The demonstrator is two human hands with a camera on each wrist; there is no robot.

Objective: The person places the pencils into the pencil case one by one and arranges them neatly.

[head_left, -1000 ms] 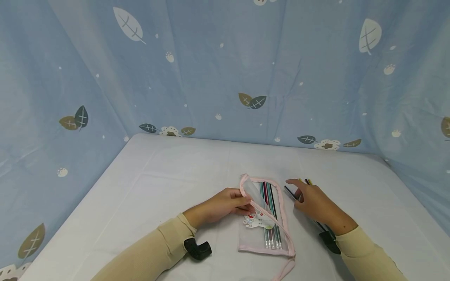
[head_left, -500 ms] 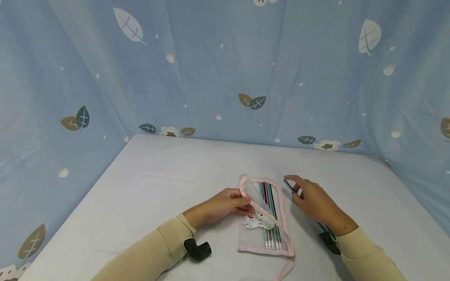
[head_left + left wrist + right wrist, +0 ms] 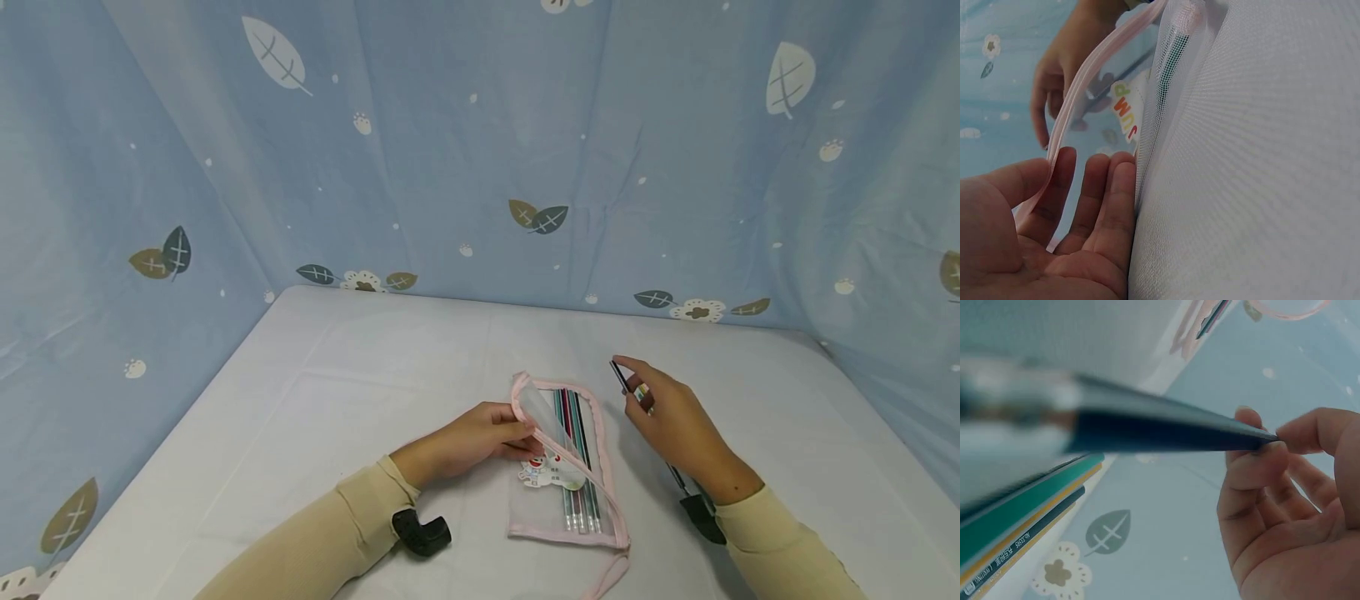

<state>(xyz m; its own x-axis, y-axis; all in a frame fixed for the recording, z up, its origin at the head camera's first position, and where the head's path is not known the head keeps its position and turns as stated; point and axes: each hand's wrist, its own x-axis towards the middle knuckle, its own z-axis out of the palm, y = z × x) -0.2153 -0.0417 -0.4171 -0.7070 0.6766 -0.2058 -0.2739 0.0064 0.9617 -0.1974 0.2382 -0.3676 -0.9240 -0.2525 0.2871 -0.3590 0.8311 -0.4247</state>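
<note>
A see-through mesh pencil pouch point(image 3: 534, 512) with pink trim lies on the white table, several pencils point(image 3: 583, 500) inside it and a cartoon label point(image 3: 547, 472) on it. My left hand point(image 3: 480, 437) pinches the pink edge point(image 3: 1082, 78) of its opening between thumb and forefinger, lifting that side away. To the right of the pouch, my right hand point(image 3: 671, 417) pinches a dark striped pencil point(image 3: 1166, 422) with thumb and fingers. The pencil slants back under the wrist, its middle hidden by the hand in the head view.
Green and yellow pencils point(image 3: 1022, 506) lie on the table under the right hand, mostly hidden from the head view. A pink strap point(image 3: 613, 575) trails from the pouch's near corner. The blue leaf-print curtain point(image 3: 450, 150) stands behind the white table point(image 3: 375, 358).
My right hand has moved slightly away from me and upward, bringing the dark pencil with it. Yellow pencil ends that showed beyond that hand are now mostly covered. My left hand keeps its place.
</note>
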